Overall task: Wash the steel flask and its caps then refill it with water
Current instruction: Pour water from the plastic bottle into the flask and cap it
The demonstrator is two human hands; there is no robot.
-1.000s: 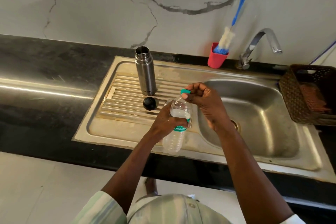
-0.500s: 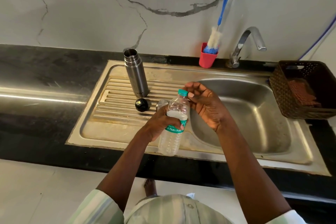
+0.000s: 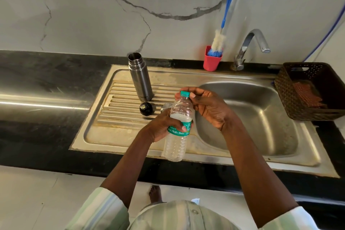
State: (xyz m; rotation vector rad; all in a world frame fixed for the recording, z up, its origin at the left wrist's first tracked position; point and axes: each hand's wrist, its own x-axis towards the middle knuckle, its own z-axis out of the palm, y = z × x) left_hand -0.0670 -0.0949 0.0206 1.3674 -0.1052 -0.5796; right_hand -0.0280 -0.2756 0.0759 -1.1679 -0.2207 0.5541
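Observation:
The steel flask [image 3: 140, 76] stands upright and uncapped on the ribbed drainboard [image 3: 121, 106]. Its black inner cap [image 3: 146, 108] lies just in front of it, and the steel outer cap [image 3: 165, 107] shows partly behind my left hand. My left hand [image 3: 164, 125] grips a clear plastic water bottle [image 3: 178, 130] round its green label, above the sink's front rim. My right hand [image 3: 203, 106] pinches the bottle's green cap [image 3: 185, 93], which sits on the neck. The bottle is roughly two-thirds full.
The sink basin [image 3: 257, 117] lies to the right under a steel tap [image 3: 250, 46]. A red cup [image 3: 211, 60] holding a blue bottle brush [image 3: 224, 24] stands at the back. A dark woven basket [image 3: 308, 91] sits at far right. Black countertop [image 3: 37, 99] extends left.
A second ago my right hand held the green cap off the bottle; it has since set it on the neck and now pinches it. The bottle stays in my left hand.

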